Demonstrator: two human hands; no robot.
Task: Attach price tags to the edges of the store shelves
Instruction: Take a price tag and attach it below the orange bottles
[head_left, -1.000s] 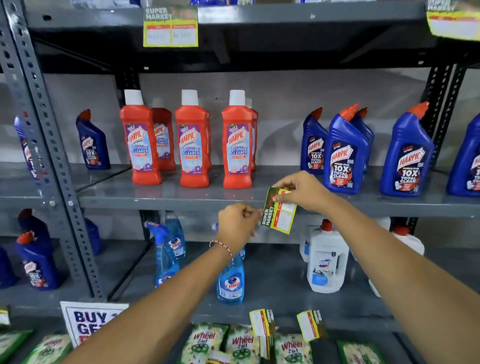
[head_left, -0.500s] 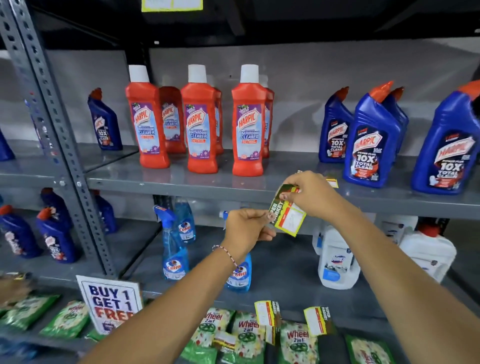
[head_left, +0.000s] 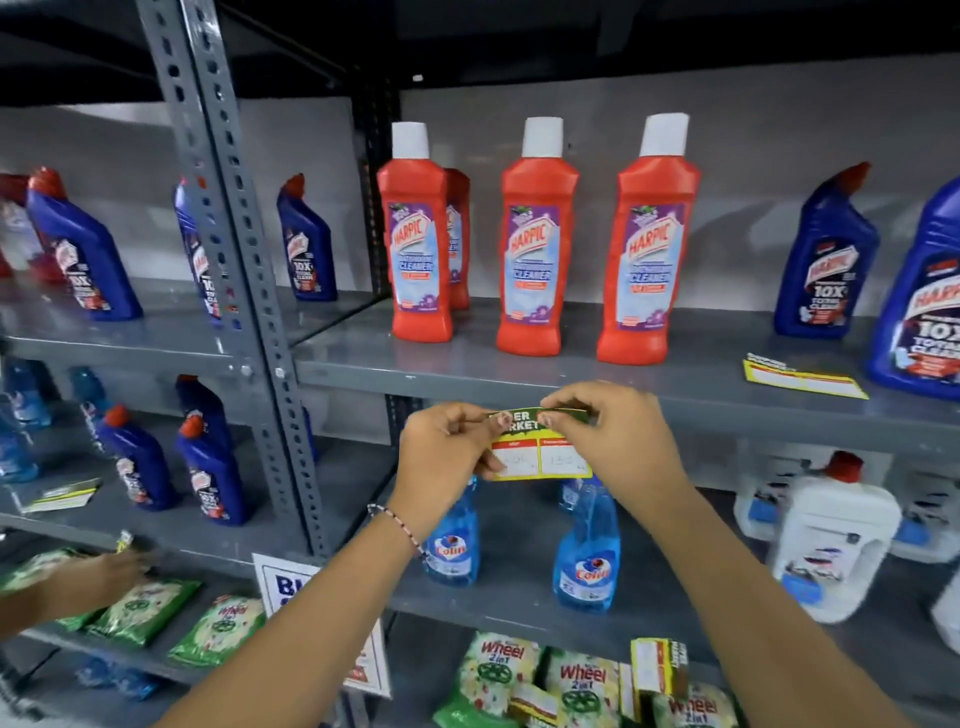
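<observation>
A yellow and green price tag (head_left: 540, 453) is held flat against the front edge of the grey middle shelf (head_left: 374, 375), just below the three red Harpic bottles (head_left: 537, 244). My left hand (head_left: 441, 457) pinches the tag's left side. My right hand (head_left: 618, 441) pinches its top right corner. Both hands partly cover the tag's green header. A second price tag (head_left: 802, 379) lies flat on the same shelf to the right.
Blue Harpic bottles (head_left: 826, 260) stand at the right and left. Blue spray bottles (head_left: 587, 556) and white jugs (head_left: 831, 540) fill the shelf below. Green Wheel packets (head_left: 498, 675) lie lowest. Another person's hand (head_left: 98, 577) reaches in at lower left. A slotted upright post (head_left: 244, 291) divides the bays.
The tag was tilted in my right hand with my left hand apart from it; now both hands hold it level against the shelf edge. The view has shifted left.
</observation>
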